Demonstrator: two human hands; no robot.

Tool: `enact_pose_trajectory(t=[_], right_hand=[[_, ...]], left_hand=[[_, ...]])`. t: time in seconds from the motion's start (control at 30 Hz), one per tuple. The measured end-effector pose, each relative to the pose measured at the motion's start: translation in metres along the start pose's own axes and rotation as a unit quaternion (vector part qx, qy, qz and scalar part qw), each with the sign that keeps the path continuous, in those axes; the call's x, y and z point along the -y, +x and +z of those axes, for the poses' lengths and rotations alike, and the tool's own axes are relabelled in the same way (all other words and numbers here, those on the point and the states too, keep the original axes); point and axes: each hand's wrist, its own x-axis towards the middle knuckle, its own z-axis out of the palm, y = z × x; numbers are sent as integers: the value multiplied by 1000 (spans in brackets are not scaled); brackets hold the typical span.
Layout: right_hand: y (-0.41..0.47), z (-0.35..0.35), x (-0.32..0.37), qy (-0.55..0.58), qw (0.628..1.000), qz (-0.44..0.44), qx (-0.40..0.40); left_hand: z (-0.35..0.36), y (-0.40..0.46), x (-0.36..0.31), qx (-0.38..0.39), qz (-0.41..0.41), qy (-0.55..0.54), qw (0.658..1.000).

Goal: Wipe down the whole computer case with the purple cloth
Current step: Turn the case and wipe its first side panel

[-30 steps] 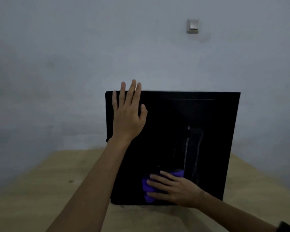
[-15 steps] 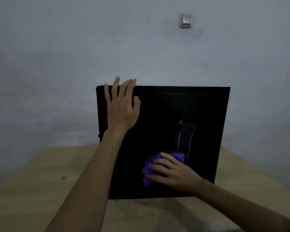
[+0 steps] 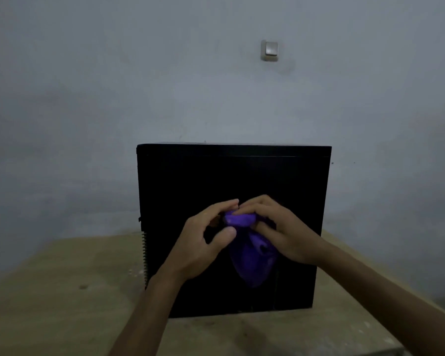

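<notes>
A black computer case (image 3: 190, 181) stands upright on a wooden table (image 3: 62, 291), its broad side panel facing me. In front of that panel, both hands hold the purple cloth (image 3: 249, 255), which hangs down bunched from my fingers. My left hand (image 3: 203, 242) pinches the cloth's top edge from the left. My right hand (image 3: 283, 229) grips the same top edge from the right. Neither hand touches the case. The lower middle of the panel is hidden behind the hands and cloth.
A grey wall rises close behind the case, with a light switch (image 3: 269, 50) high on it. A vented edge (image 3: 145, 255) shows on the case's left side. Bare wood lies to the left and in front of the case.
My left hand has left the top left of the case and come down to the cloth. My right hand has lifted the cloth off the panel, and both hands now hold it.
</notes>
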Motion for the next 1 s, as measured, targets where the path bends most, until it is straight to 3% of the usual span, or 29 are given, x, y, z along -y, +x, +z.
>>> enact_pose_trajectory(t=[0.17, 0.37, 0.57, 0.7, 0.8, 1.0], right_hand=[[3, -16, 2, 51, 994, 84, 39], [-2, -21, 13, 131, 977, 166, 26], [-19, -13, 7, 46, 985, 163, 17], [-24, -6, 14, 96, 977, 188, 3], [-24, 3, 20, 70, 981, 183, 7], [-16, -19, 19, 65, 973, 201, -96]], left_hand=[[12, 6, -4, 13, -41, 51, 998], [20, 21, -18, -58, -116, -2, 992], [14, 30, -17, -115, -164, -14, 980], [12, 30, -20, -126, -173, -24, 977], [13, 31, -26, -113, -184, -25, 976], [2, 27, -28, -99, -206, -48, 972]])
